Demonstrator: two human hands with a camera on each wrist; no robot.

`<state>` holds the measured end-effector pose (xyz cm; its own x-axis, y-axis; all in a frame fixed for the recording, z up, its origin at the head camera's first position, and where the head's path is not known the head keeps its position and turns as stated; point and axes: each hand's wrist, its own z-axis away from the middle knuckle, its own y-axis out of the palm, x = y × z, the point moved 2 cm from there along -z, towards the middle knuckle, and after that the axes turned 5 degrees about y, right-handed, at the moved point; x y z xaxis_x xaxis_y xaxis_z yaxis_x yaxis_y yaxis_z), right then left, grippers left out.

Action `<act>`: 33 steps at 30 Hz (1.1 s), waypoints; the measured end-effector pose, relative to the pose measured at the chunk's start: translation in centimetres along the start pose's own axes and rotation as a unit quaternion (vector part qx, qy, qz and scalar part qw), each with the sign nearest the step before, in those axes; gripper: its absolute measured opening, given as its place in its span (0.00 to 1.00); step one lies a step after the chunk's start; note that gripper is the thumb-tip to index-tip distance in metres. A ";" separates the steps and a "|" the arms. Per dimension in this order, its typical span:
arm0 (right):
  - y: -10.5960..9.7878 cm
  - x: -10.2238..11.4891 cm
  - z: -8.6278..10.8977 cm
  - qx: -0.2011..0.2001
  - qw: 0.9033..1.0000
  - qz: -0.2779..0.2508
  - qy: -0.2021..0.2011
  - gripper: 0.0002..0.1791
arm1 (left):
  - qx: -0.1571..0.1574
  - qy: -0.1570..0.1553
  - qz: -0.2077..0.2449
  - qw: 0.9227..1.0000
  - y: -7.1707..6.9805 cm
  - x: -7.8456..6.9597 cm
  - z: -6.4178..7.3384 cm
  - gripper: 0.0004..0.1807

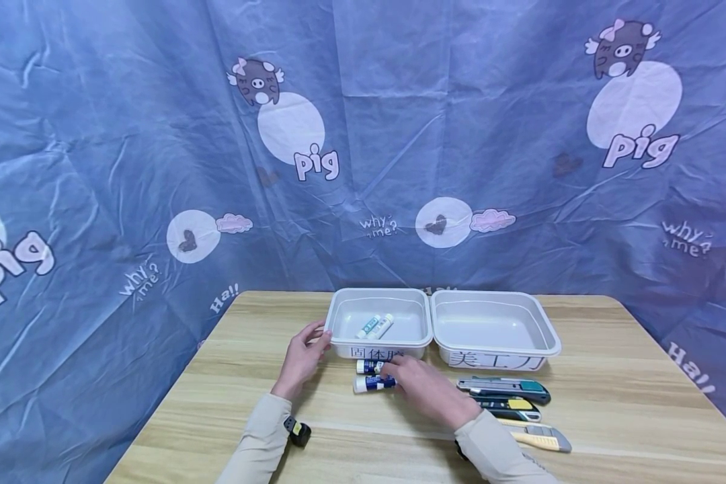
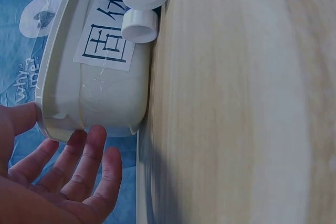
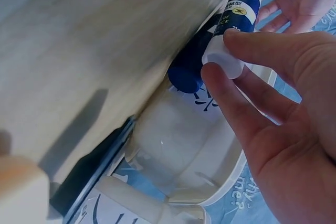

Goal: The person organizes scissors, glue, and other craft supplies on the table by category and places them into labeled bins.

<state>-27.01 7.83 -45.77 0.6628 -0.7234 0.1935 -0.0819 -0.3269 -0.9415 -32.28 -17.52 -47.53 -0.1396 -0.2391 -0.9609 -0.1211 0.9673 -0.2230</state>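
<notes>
While the right hand point(image 1: 429, 390) pinches a "deli" glue stick point(image 3: 242, 11), left hand point(image 1: 303, 356) relaxed against tray point(image 2: 115, 92) labelled "固体胶"

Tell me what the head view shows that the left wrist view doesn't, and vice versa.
Only the head view: the right hand, cutter knives, right tub, and two glue sticks inside the left tub. Only the left wrist view: the palm side of the left hand. Both: that hand, left tub, its label, the glue sticks in front.
</notes>
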 end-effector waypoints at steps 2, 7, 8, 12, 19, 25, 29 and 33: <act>-0.1 0.1 0.0 -0.006 1.000 0.002 -0.003 0.19 | 0.001 0.000 0.002 1.000 0.0 -0.1 0.1 0.24; -0.2 0.2 0.1 -0.030 0.999 0.012 -0.014 0.19 | 0.001 0.000 0.006 1.000 0.0 -0.2 0.1 0.24; -0.2 0.2 0.1 -0.033 0.999 0.013 -0.016 0.19 | 0.000 -0.001 0.005 1.000 0.1 -0.1 0.1 0.24; -0.3 0.2 0.2 -0.041 0.999 0.012 -0.024 0.20 | -0.001 -0.001 0.003 1.000 0.0 0.1 -0.1 0.23; -0.7 0.1 0.2 -0.033 0.999 0.007 -0.012 0.21 | -0.001 0.004 0.006 1.000 0.0 0.2 -0.2 0.23; -1.0 0.0 0.1 -0.045 0.999 0.000 -0.024 0.21 | 0.000 0.005 0.008 1.000 0.1 0.1 -0.1 0.23; -1.4 -0.2 0.1 -0.063 0.997 -0.004 -0.035 0.20 | 0.000 0.005 0.005 1.000 0.0 0.2 -0.2 0.23; -1.8 -0.3 0.2 -0.082 0.996 -0.002 -0.038 0.20 | 0.001 0.005 0.001 1.000 0.0 0.3 -0.2 0.23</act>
<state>-26.96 8.76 -44.23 0.7177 -0.6753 0.1697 -0.1949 -0.4288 -0.8821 -32.54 -17.59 -47.77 -0.1503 -0.2372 -0.9598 -0.1181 0.9681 -0.2208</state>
